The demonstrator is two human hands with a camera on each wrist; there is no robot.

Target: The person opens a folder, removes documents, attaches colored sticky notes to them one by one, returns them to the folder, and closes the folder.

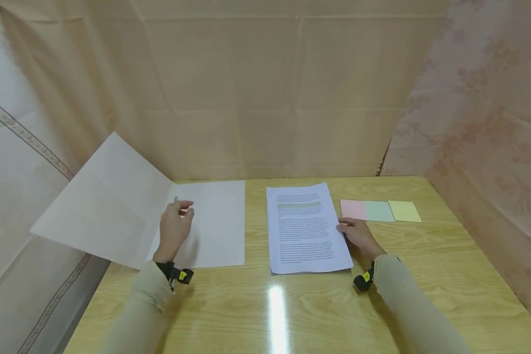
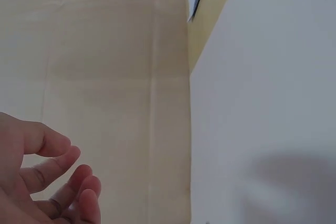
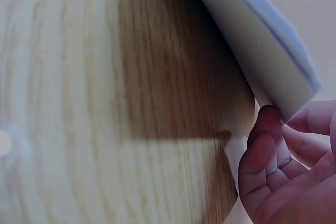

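Observation:
A stack of printed sheets (image 1: 301, 231), with a green-highlighted passage near the top, lies at the middle of the table. My right hand (image 1: 357, 237) pinches its right edge between thumb and fingers; the right wrist view shows that side of the stack (image 3: 262, 45) lifted off the wood. To the left, a white folder (image 1: 221, 221) lies with its cover (image 1: 102, 206) swung up and leaning left. Over the folder's inner side hovers my left hand (image 1: 177, 223), fingers loosely bent with nothing between them, as the left wrist view also shows.
Three sticky-note pads, pink (image 1: 353, 209), green (image 1: 379, 211) and yellow (image 1: 404, 211), lie in a row right of the sheets, just beyond my right hand. A beige curtain (image 1: 265, 98) hangs behind the wooden table (image 1: 230, 309).

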